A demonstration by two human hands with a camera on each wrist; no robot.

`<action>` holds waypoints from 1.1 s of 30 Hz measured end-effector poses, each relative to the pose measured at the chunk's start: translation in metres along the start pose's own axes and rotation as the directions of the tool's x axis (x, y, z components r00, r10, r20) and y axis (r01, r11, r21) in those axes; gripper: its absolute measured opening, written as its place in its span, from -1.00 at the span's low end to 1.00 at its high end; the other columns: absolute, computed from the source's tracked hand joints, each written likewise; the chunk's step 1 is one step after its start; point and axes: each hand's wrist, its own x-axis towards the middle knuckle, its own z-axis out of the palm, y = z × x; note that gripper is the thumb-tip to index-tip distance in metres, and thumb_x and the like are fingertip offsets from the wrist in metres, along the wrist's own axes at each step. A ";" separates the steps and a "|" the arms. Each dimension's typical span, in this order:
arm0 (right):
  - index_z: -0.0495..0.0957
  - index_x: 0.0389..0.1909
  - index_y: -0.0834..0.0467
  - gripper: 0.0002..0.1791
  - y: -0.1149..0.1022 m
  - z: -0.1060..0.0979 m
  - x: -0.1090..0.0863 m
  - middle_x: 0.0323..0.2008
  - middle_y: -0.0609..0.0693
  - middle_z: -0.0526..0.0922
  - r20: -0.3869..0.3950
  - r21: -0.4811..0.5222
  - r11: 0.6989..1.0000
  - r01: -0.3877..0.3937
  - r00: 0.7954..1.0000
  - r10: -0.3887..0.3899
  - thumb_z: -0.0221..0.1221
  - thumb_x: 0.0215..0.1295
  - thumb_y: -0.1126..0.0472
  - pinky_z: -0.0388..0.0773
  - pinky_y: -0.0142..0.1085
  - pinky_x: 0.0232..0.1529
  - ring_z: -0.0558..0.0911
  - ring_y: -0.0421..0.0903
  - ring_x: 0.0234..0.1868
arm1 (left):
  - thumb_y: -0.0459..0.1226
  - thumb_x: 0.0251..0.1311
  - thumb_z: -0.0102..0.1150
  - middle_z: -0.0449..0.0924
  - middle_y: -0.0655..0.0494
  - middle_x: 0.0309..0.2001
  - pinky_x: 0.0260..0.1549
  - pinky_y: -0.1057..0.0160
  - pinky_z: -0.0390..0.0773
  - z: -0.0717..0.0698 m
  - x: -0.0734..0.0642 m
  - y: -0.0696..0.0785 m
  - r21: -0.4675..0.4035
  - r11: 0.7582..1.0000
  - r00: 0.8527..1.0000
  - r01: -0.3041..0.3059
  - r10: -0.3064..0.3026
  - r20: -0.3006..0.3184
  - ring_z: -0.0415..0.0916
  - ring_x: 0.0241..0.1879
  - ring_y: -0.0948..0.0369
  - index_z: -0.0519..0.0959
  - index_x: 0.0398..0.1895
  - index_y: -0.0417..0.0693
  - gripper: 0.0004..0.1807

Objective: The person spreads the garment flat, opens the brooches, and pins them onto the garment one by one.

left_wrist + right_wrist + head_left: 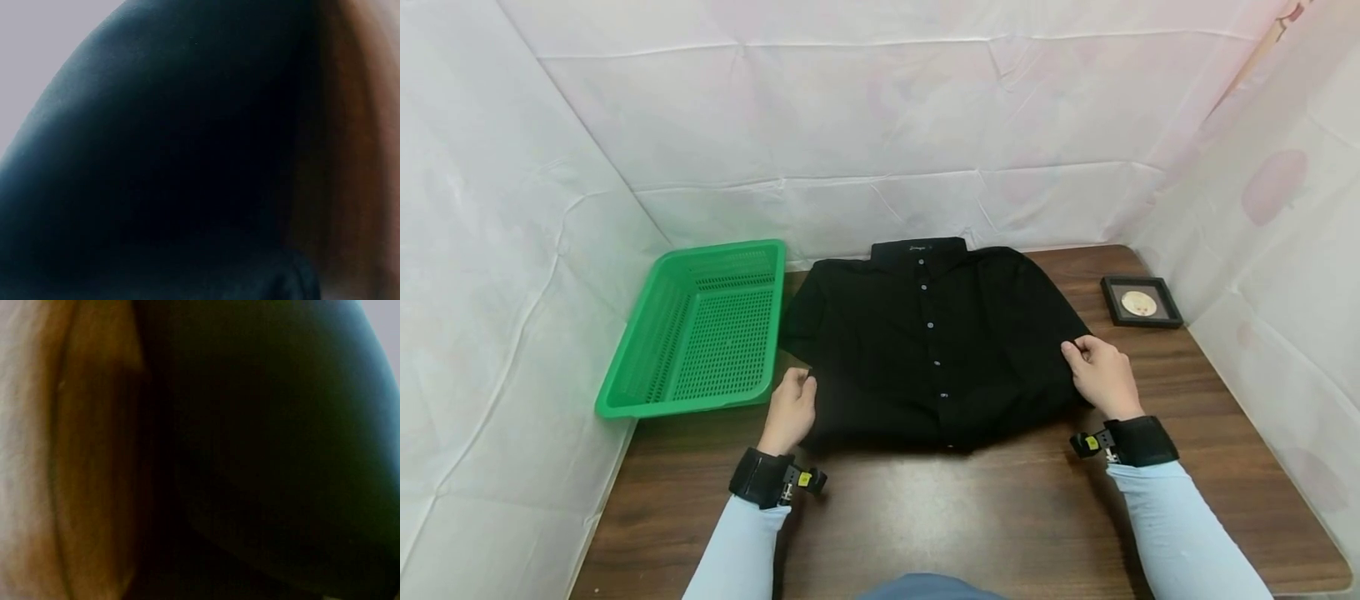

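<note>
A black button-up shirt (880, 342) lies front side up, its collar toward the back wall and a row of pale buttons down the middle. On its left edge, my left hand (792, 408) pinches the cloth between thumb and fingers. My right hand (1103, 379) pinches the opposite edge near the right sleeve. The near part of the shirt looks blurred and bunched between both hands. Dark shirt cloth (175, 144) fills most of the left wrist view, and similar cloth (269, 437) fills the right wrist view. Fingertips are not visible in either wrist view.
A green plastic basket (767, 333) with perforated sides stands left of the shirt, close to my left hand. At the right back lies a small black-framed box (1116, 308) with a round cream disc inside. White cloth walls (880, 108) border the wooden table (925, 517).
</note>
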 end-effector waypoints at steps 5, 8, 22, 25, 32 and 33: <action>0.54 -0.21 0.32 -0.58 0.006 0.002 -0.007 -0.58 0.07 0.54 0.101 -0.043 0.999 -0.008 0.995 0.012 -0.06 0.50 0.01 0.35 -0.20 -0.48 0.49 0.02 -0.51 | -0.20 0.47 -0.17 0.49 -0.33 0.07 -0.07 -0.11 0.49 0.007 -0.011 -0.023 0.035 0.996 0.995 0.086 -0.088 0.046 0.50 0.01 -0.14 0.35 0.21 -0.38 -0.56; 0.51 -0.29 0.29 -0.59 0.011 0.002 -0.012 -0.70 -0.02 0.39 0.161 -0.052 0.998 0.019 0.987 -0.010 -0.07 0.50 0.01 0.29 -0.24 -0.53 0.42 -0.04 -0.61 | -0.18 0.45 -0.10 0.51 -0.34 0.05 -0.11 -0.09 0.52 0.011 -0.019 -0.037 0.061 0.994 0.993 0.091 -0.096 0.075 0.53 -0.02 -0.13 0.37 0.20 -0.41 -0.53; 0.51 -0.24 0.29 -0.44 0.030 -0.015 -0.030 -0.39 0.09 0.54 0.517 -0.011 0.988 0.157 0.846 -0.129 0.17 0.27 -0.21 0.46 -0.17 -0.35 0.52 -0.01 -0.37 | 0.11 0.17 0.24 0.32 0.18 -0.67 -0.64 0.30 0.30 0.003 -0.049 -0.060 0.091 0.996 0.970 -0.006 -0.017 0.242 0.23 -0.68 0.27 0.58 -0.07 -0.13 -0.49; 0.52 -0.30 0.23 -0.52 0.034 -0.018 -0.034 -0.29 0.06 0.54 0.558 0.019 0.977 0.211 0.809 -0.185 0.31 0.15 -0.14 0.45 -0.22 -0.28 0.51 -0.03 -0.29 | 0.11 -0.02 0.40 0.57 0.18 -0.41 -0.36 0.20 0.51 -0.002 -0.055 -0.062 0.136 0.987 0.948 -0.090 0.043 0.316 0.50 -0.41 0.21 0.60 -0.06 -0.03 -0.45; 0.43 -0.59 0.01 -0.70 0.040 -0.023 -0.037 -0.41 -0.11 0.36 0.558 0.036 0.956 0.292 0.788 -0.262 0.42 0.03 0.18 0.27 -0.36 -0.37 0.35 -0.17 -0.40 | -0.27 -0.03 0.45 0.60 0.09 -0.04 0.08 -0.09 0.41 -0.005 -0.059 -0.063 0.200 0.940 0.917 -0.276 0.195 0.349 0.46 0.11 -0.02 0.66 -0.13 0.04 -0.67; 0.44 -0.60 -0.01 -0.71 0.040 -0.023 -0.037 -0.41 -0.12 0.37 0.552 0.036 0.956 0.292 0.791 -0.263 0.42 0.04 0.19 0.27 -0.36 -0.37 0.35 -0.17 -0.40 | -0.31 0.01 0.42 0.60 0.10 -0.05 0.07 -0.07 0.42 -0.004 -0.058 -0.063 0.201 0.935 0.918 -0.291 0.214 0.333 0.48 0.08 0.02 0.66 -0.13 0.04 -0.70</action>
